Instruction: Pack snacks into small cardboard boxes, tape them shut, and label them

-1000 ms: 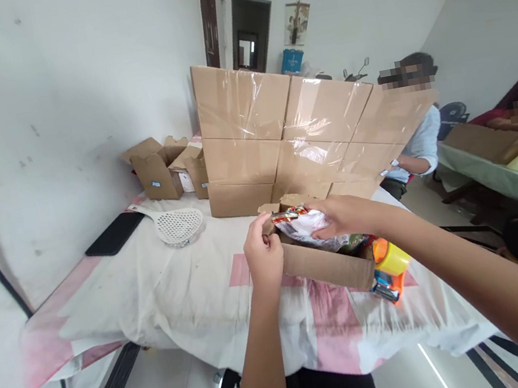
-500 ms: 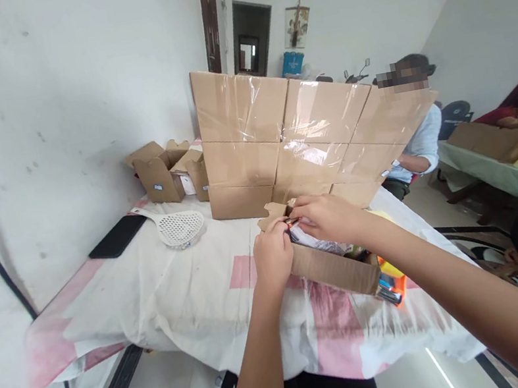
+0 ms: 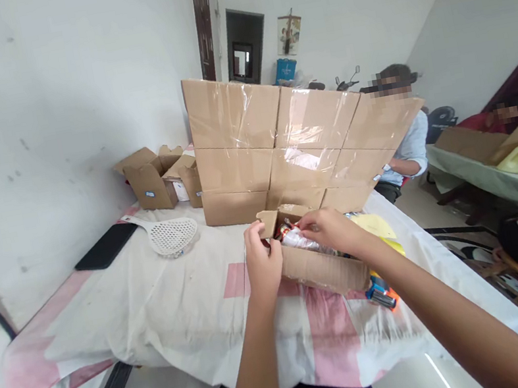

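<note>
A small open cardboard box [image 3: 325, 270] sits on the cloth-covered table in front of me. My left hand [image 3: 263, 260] is at its left end, fingers bent round the raised end flap [image 3: 269, 224]. Inside the box lies a crinkled white plastic packet [image 3: 296, 239] beside small red and orange items whose kind I cannot make out. My right hand [image 3: 333, 229] reaches over the box, its thumb and fingers pinched on the packet. Part of the contents is hidden under this hand. Blue and orange items [image 3: 381, 293] lie against the box's right end.
A tall taped cardboard panel [image 3: 276, 151] stands behind the box. To the left are a white slotted skimmer [image 3: 172, 236], a black phone [image 3: 105, 246] and open cardboard boxes [image 3: 152, 186]. A yellow item [image 3: 376, 230] lies right. A person [image 3: 411, 133] sits beyond the panel.
My left hand has loosened from the box's near left corner, its fingers now lifted to the end flap. My right hand has drawn slightly rightward from that corner; more of the white packet shows.
</note>
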Demonstrator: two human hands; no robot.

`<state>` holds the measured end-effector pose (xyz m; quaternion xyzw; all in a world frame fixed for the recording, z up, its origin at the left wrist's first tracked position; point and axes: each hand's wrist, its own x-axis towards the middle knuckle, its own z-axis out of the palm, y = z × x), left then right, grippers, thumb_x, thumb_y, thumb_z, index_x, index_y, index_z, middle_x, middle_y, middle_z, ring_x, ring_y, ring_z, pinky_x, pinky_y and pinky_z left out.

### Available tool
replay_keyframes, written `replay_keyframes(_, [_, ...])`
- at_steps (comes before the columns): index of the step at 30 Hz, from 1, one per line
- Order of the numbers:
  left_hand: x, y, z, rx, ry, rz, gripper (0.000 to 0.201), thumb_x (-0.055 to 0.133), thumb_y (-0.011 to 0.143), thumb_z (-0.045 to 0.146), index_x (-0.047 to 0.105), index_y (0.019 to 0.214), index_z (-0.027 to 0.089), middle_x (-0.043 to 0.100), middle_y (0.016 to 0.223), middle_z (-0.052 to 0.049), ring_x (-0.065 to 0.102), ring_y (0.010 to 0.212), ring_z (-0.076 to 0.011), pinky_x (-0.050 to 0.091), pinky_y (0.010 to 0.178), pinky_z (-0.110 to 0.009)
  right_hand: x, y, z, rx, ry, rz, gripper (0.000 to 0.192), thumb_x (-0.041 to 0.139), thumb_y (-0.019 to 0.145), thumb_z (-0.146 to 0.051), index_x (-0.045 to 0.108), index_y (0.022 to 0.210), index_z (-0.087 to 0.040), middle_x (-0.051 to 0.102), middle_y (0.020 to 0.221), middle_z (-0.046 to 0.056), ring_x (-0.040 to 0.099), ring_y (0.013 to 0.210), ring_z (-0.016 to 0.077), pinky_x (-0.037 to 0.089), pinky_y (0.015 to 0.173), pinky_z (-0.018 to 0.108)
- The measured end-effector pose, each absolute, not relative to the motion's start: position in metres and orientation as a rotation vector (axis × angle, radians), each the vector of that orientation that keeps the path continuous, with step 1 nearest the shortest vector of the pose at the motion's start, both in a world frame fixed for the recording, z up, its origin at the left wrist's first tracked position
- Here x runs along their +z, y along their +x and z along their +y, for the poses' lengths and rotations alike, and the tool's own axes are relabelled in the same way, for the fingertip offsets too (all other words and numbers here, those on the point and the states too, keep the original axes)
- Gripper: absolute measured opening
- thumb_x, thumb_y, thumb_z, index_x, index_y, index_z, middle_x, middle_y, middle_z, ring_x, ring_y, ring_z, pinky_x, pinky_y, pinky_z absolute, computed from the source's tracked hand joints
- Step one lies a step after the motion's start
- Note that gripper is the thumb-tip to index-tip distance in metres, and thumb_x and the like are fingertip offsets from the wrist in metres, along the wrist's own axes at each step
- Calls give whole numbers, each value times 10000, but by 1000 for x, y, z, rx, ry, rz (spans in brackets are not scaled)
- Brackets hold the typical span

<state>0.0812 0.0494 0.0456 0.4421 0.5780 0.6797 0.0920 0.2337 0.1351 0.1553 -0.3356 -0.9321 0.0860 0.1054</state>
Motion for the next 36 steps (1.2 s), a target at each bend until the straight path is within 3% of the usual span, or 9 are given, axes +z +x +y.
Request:
replay_keyframes(7, [46, 77, 46, 1993, 1316, 1743, 349, 482, 885, 124, 518, 1221, 210, 596, 1300, -119, 541, 1312, -245, 415, 1156, -446, 149, 250, 148, 493, -839, -2616, 220, 583, 943, -270, 795, 949, -214, 795, 1039, 64, 725, 989, 246, 522, 873, 347])
replay_keyframes(12, [47, 74, 43, 1920, 1263, 1744, 372, 502, 905, 164, 515, 1272, 227, 585, 1361, -112, 545, 1318, -241, 470, 1099, -408, 157, 318, 152, 93, -1160, -2490, 299, 499, 959, -254, 786, 1019, -194, 754, 1129, 115, 663, 1095, 280, 466, 1025, 453])
replay_keyframes(16, [51, 81, 42, 1908, 1469, 1730, 330, 459, 924, 156, 532, 1239, 223, 578, 1330, -114, 530, 1328, -239, 418, 1164, -434, 153, 341, 144, 110, -1478, -2685, 362, 556, 881, -195, 703, 1211, -215, 686, 1180, 148, 633, 1107, 310, 470, 964, 454])
replay_keyframes(20, [52, 79, 37, 1949, 1556, 1709, 335, 491, 903, 158, 556, 1226, 220, 576, 1332, -120, 532, 1332, -251, 435, 1162, -450, 154, 337, 153, 454, -1548, -2686, 569, 721, 697, -181, 612, 1255, -207, 735, 996, 91, 681, 873, 270, 505, 785, 341])
replay_keyframes(23, [50, 77, 35, 1965, 1435, 1749, 512, 585, 854, 174, 503, 1358, 215, 402, 1558, -164, 378, 1490, -304, 429, 1176, -480, 148, 336, 163, 625, -1500, -2560, 735, 773, 637, -207, 557, 1340, -179, 753, 1044, 98, 703, 907, 270, 534, 794, 327])
replay_keyframes(26, [50, 79, 32, 1978, 1288, 1680, 777, 612, 844, 177, 268, 1538, 237, 97, 1713, -182, 381, 1505, -332, 411, 1195, -518, 126, 335, 160, 705, -1415, -2370, 821, 674, 753, -262, 389, 1519, -189, 671, 1338, 135, 648, 1208, 268, 526, 975, 356])
replay_keyframes(28, [51, 80, 30, 1951, 1338, 1532, 810, 579, 883, 190, 158, 1567, 291, 179, 1708, -167, 540, 1395, -303, 458, 1162, -515, 104, 332, 151, 840, -1328, -2101, 757, 553, 850, -318, 325, 1566, -220, 591, 1467, 117, 569, 1349, 242, 482, 1086, 391])
replay_keyframes(32, [57, 65, 24, 1570, 1840, 1503, 578, 625, 916, 356, 446, 1464, 310, 525, 1537, -104, 522, 1412, -319, 561, 1052, -476, 67, 326, 136, 1166, -1110, -1400, 682, 482, 882, -468, 409, 1526, -258, 562, 1504, 57, 507, 1424, 238, 422, 1181, 434])
replay_keyframes(36, [59, 39, 23, 1102, 2382, 1540, 822, 768, 791, 556, 442, 1500, 299, 474, 1590, -105, 451, 1460, -358, 424, 1174, -576, 60, 320, 144, 1107, -1113, -1320, 590, 494, 876, -531, 565, 1398, -266, 612, 1434, 61, 489, 1424, 256, 430, 1173, 446])
